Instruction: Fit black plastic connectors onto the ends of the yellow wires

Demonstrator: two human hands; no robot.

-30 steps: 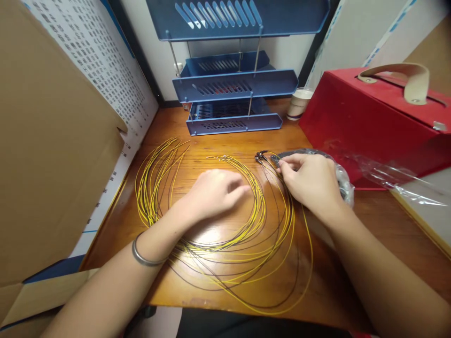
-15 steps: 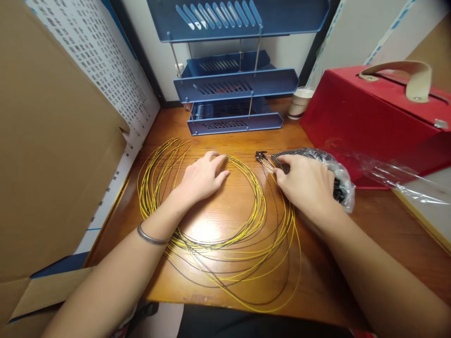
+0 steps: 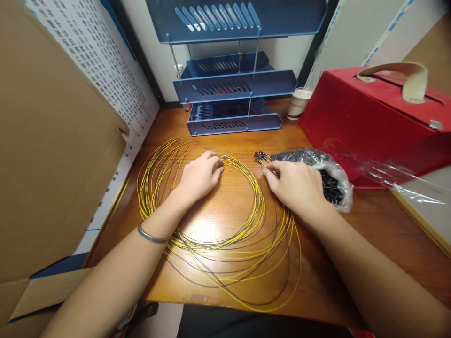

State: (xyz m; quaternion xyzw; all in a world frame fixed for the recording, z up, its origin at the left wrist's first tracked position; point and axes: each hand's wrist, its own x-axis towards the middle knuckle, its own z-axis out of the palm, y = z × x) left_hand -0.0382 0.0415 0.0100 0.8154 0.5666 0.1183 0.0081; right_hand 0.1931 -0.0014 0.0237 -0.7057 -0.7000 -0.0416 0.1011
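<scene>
Yellow and black wires (image 3: 259, 213) lie in a loose, wide coil on the wooden table. At the top of the coil, my left hand (image 3: 201, 176) rests with its fingers drawn together on wire ends; how many it pinches is hidden. To the right, my right hand (image 3: 298, 183) is closed around wires just behind their tips. Small black end pieces (image 3: 261, 156) poke out beyond its thumb and forefinger. Behind that hand lies a clear plastic bag (image 3: 347, 195) full of small black parts (image 3: 330, 187). More loose wire ends (image 3: 172, 145) fan out at the upper left.
A blue tiered tray rack (image 3: 234, 124) stands at the back, with a paper cup (image 3: 299, 103) beside it. A red box with a beige handle (image 3: 359, 126) takes up the right side. Cardboard (image 3: 52, 155) rises along the left. The table's front edge is close to my body.
My left fingers have closed together from a spread pose. My right hand has shifted slightly left along the wires, uncovering more of the bag's black parts.
</scene>
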